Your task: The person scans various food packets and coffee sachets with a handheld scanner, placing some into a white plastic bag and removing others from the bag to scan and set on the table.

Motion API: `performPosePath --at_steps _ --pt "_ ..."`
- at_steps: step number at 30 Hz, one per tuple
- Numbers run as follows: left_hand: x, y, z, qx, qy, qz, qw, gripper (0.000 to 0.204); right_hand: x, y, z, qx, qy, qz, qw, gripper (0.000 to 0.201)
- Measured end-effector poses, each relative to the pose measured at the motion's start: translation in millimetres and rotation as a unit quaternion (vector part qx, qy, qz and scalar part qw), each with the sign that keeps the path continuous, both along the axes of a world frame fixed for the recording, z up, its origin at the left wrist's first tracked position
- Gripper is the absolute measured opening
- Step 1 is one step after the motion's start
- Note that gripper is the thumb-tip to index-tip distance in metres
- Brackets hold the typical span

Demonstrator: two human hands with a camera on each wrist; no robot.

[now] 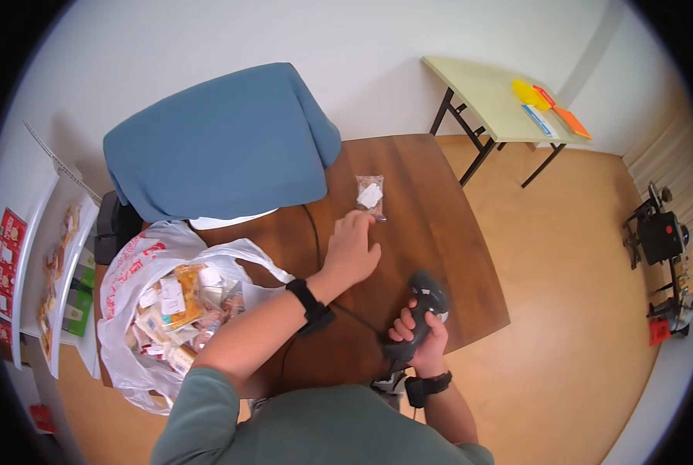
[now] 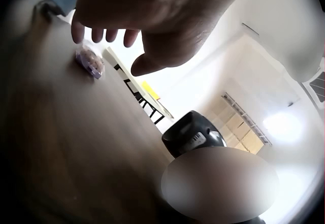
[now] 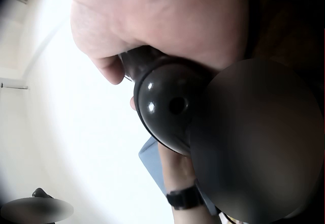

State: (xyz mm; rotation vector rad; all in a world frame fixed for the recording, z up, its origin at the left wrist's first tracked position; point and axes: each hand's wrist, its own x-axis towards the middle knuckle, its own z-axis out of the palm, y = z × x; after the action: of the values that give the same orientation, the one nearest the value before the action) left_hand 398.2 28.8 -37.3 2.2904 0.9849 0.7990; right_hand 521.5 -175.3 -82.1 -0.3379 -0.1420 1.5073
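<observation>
Left hand [image 1: 350, 254] open, fingers loosely extended beside white-labelled clear plastic packet [image 1: 370, 197], brown wooden surface [image 1: 431, 225], right hand [image 1: 433, 341] gripping black handheld scanner [image 1: 427, 293].

Glossy dark plastic scanner [image 1: 427, 298], crinkled thin-plastic bag [image 1: 118, 341], brown wood-grained tabletop [image 1: 439, 225], matt blue cloth [image 1: 222, 147].

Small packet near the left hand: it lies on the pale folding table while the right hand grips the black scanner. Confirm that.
Wrong table: the small packet lies on the brown wooden table, as the head view shows. It is near the left hand, and the right hand does grip the black scanner.
</observation>
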Motion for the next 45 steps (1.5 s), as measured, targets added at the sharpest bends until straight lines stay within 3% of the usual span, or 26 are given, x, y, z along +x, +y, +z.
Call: performPosePath --at_steps 3,7,11,16,17,19,20,22,24,26,30,32,38,40,42,45 --pt "32.0 18.9 -9.5 -0.079 0.079 0.118 0.987 0.083 1.7 -1.1 -3.9 -0.005 -0.002 0.001 1.000 0.038" --pt "59.8 40.6 -22.0 -0.107 0.069 0.187 0.974 0.103 -1.4 0.0 2.1 -0.016 -0.012 -0.001 1.000 0.036" --pt "65.8 61.7 -30.6 -0.090 0.096 0.218 0.967 0.092 1.4 -0.5 -3.5 0.002 -0.003 0.018 1.000 0.038" --pt "40.7 60.4 -21.1 -0.079 0.107 0.146 0.980 0.059 0.6 0.7 -3.5 0.004 -0.015 0.014 1.000 0.038" --pt "32.8 54.1 -14.8 -0.079 0.108 0.147 0.980 0.059 0.2 0.7 -3.9 0.004 -0.020 0.012 1.000 0.038" --pt "14.3 29.5 9.3 -0.034 0.092 0.048 0.994 0.054 -0.6 1.0 -2.2 0.002 -0.032 0.011 0.999 0.039" --pt "4.2 17.1 19.0 -0.034 0.093 0.049 0.994 0.054 -1.0 -0.2 -0.6 -0.001 -0.045 0.010 0.999 0.039" --pt "-20.5 -7.8 35.4 0.053 0.081 -0.016 0.995 0.052 -2.6 -4.2 3.4 0.004 -0.059 0.023 0.998 0.039" --pt "-45.8 -30.4 49.2 0.076 0.087 -0.024 0.993 0.052 -6.0 -5.1 12.3 0.009 -0.069 0.048 0.996 0.038" --pt "-69.8 -49.2 59.2 0.100 0.095 -0.037 0.990 0.053 -12.9 -6.3 35.1 -0.018 -0.200 0.094 0.975 0.038" --pt "-117.6 -79.4 69.1 0.120 0.101 -0.023 0.987 0.053 -35.5 -4.2 70.7 -0.014 -0.252 0.094 0.963 0.039" --pt "-146.5 -95.1 73.6 0.104 0.076 -0.024 0.991 0.052 -38.6 -4.2 72.4 0.039 -0.227 0.112 0.967 0.042" --pt "-250.0 -125.3 75.0 0.092 0.094 0.102 0.986 0.055 -38.6 3.7 71.0 0.034 -0.271 0.102 0.957 0.051" --pt "-288.7 -128.1 70.2 0.080 0.104 0.193 0.972 0.055 -37.2 8.1 72.2 0.019 -0.286 0.092 0.954 0.049" --pt "-322.6 -126.5 64.1 0.109 0.107 0.216 0.964 0.055 -37.9 11.6 74.2 0.006 -0.291 0.093 0.952 0.048" --pt "-348.1 -121.9 66.4 0.159 0.145 0.316 0.924 0.054 -41.4 16.3 74.5 -0.012 -0.303 0.092 0.948 0.046"
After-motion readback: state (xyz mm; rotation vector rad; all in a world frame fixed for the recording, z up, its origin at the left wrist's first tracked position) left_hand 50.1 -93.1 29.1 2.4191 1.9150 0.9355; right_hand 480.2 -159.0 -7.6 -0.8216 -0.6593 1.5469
